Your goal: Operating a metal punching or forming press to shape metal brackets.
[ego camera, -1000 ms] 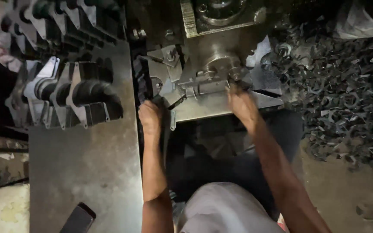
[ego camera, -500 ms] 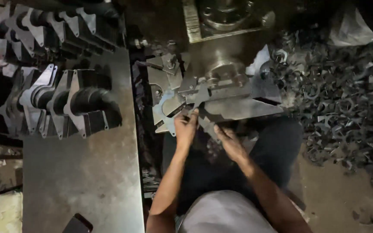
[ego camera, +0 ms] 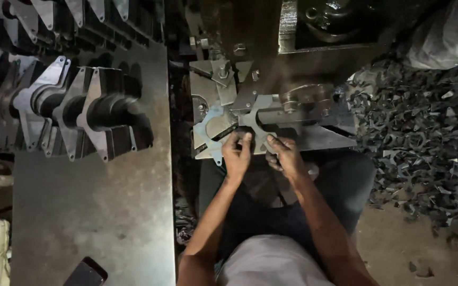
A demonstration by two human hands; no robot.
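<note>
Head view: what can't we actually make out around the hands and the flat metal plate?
- Flat metal plate: its far end lies under the press tooling; full outline hidden.
- Left hand and right hand: fingers rest at the plate's near edge; grip or mere touch cannot be told, too dim.
- Scrap pile: single pieces too small and dark.
- Dark flat object: cut off by the bottom edge.

Bare forearms, pale grey shirt, dark trousers.
</note>
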